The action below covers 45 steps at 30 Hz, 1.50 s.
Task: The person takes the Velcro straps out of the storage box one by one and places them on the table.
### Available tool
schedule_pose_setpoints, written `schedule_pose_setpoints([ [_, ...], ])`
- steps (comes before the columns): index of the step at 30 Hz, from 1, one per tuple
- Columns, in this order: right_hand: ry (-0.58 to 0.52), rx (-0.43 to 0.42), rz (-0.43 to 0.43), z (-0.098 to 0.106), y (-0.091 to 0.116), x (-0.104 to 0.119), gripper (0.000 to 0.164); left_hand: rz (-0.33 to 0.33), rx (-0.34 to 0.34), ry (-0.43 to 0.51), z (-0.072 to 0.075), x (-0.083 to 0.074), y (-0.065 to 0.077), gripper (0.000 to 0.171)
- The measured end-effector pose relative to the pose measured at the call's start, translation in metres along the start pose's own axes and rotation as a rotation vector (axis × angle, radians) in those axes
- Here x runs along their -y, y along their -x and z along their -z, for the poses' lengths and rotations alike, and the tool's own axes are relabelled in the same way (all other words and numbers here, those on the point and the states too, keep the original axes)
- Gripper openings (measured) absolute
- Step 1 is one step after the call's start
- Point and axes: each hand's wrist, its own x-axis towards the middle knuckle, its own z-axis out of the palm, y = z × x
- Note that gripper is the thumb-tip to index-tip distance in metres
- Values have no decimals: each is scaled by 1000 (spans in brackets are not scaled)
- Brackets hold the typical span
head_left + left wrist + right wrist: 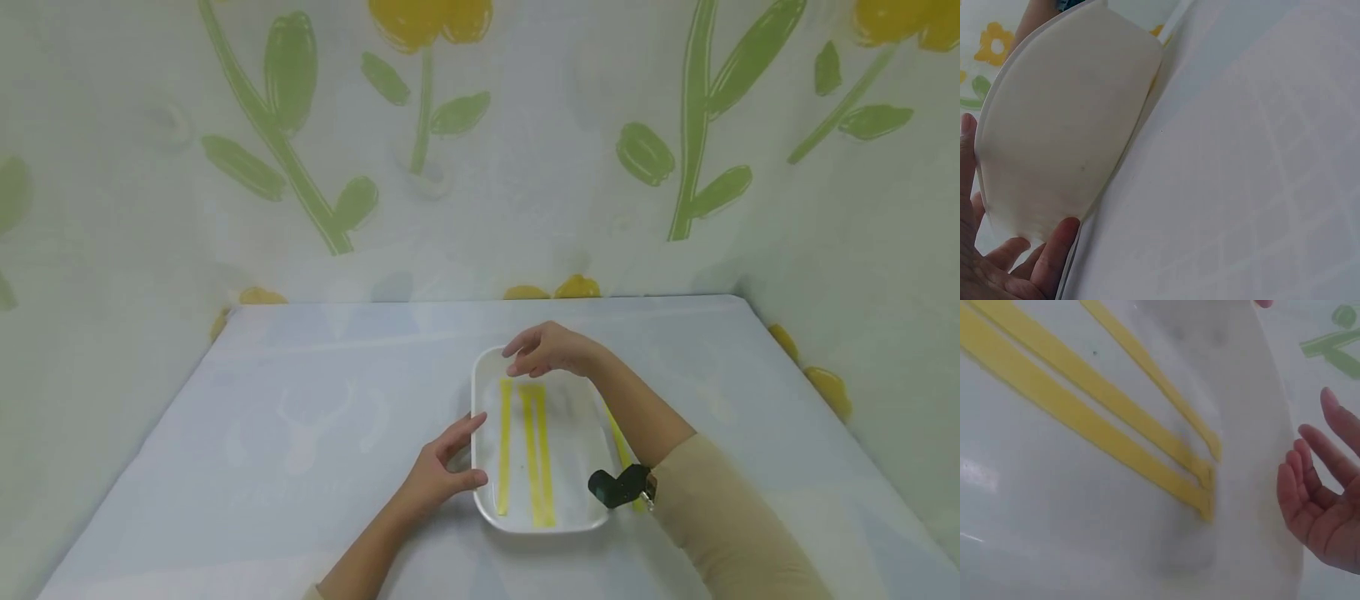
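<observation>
A white oblong plastic tray (581,450) sits in front of me, with several flat yellow strips (505,450) lying lengthwise inside. My left hand (438,467) grips the tray's left side. The left wrist view shows its thumb along the rim and other fingers against the outer wall of the tray (1066,119). Over the tray's far end is my right hand (551,348), fingers loosely bent and holding nothing. In the right wrist view, the right hand (1329,500) appears beside the tray's edge, past the ends of the yellow strips (1085,425).
Another yellow strip (619,442) lies outside the tray at its right, partly hidden by my right arm. A black wrist camera (618,487) overlaps the tray's right edge. The pale table (300,500) extends to both sides, and a flower-patterned curtain (525,167) stands behind it.
</observation>
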Motion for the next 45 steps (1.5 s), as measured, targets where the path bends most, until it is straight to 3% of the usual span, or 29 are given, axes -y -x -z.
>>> schedule_pose_setpoints([
  [8, 66, -55, -200, -16, -15, -11, 37, -17, -1, -1, 2, 1, 1, 72],
  [11, 117, -89, -230, -20, -16, -14, 35, -13, 5, -1, 1, -1, 1, 72],
  [20, 353, -169, -89, -35, -20, -25, 45, -10, 3, -4, 0, -1, 0, 71],
  [25, 399, -176, -25, -46, -24, -27, 47, -12, 7, -3, 0, -1, 1, 70],
  [33, 485, -158, 147, -57, -25, -27, 54, -15, 19, 16, -1, -2, 2, 70],
  [39, 505, -207, 101, -61, -27, -30, 43, -9, 17, 15, 0, -4, 2, 68],
  [45, 443, -224, 101, -60, -28, -29, 34, -8, 8, 9, 0, -4, 1, 68],
])
